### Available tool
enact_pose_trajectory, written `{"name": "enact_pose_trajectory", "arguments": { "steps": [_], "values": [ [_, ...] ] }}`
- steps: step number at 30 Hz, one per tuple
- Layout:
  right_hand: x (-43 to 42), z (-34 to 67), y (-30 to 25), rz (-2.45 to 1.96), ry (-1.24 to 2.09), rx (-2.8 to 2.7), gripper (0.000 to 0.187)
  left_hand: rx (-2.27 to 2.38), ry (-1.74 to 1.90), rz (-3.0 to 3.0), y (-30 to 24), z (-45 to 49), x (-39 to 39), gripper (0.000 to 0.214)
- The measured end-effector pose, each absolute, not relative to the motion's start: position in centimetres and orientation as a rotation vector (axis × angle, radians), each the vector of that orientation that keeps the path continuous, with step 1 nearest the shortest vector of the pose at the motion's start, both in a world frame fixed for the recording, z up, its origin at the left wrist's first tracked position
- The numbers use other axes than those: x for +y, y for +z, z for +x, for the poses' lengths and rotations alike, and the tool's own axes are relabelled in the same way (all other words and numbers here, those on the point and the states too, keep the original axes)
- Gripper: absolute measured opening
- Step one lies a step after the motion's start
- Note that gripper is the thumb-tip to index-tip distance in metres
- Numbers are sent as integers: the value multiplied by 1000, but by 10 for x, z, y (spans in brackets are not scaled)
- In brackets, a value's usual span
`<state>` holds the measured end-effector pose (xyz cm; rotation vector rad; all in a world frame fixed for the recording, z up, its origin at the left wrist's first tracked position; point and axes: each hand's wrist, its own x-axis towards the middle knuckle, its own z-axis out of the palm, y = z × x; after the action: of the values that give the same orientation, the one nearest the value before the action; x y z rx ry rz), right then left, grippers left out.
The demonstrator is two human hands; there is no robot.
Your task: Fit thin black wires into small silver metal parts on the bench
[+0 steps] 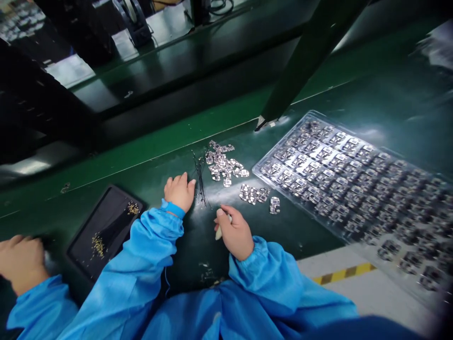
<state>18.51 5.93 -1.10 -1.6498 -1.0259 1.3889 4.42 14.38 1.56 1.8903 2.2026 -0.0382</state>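
Note:
My left hand [180, 191] lies on the green table with its fingers stretched out, its thumb side beside a bundle of thin dark wires [200, 184]. My right hand [235, 231] is closed around a short, pale, pen-like tool [219, 231], whose exact kind I cannot make out. Beyond the wires is a loose pile of small silvery circuit boards [222, 163]. A smaller cluster of boards [253, 193] and a single board [274, 205] lie to the right, between my right hand and the tray.
A clear plastic tray [260, 172] with rows of boards covers the right side and overhangs the table's front edge. On the left, a black tray [116, 236] holds tiny gold-coloured parts. Another person's hand [23, 259] rests at far left. A green post [300, 66] rises behind.

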Motion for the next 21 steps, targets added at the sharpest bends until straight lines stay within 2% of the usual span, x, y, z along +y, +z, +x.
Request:
{"name": "enact_pose_trajectory", "arguments": {
  "steps": [6,15,21],
  "values": [
    [59,187,-10,-1655,1373,-1077,39,2212,-11,1929,6,65,148,59],
    [58,186,-11,-1659,1341,-1120,37,2302,81,2049,-13,59,138,44],
    [76,198,-2,-1675,1559,-1220,43,2421,129,1992,-15,42,123,44]
  ]
}}
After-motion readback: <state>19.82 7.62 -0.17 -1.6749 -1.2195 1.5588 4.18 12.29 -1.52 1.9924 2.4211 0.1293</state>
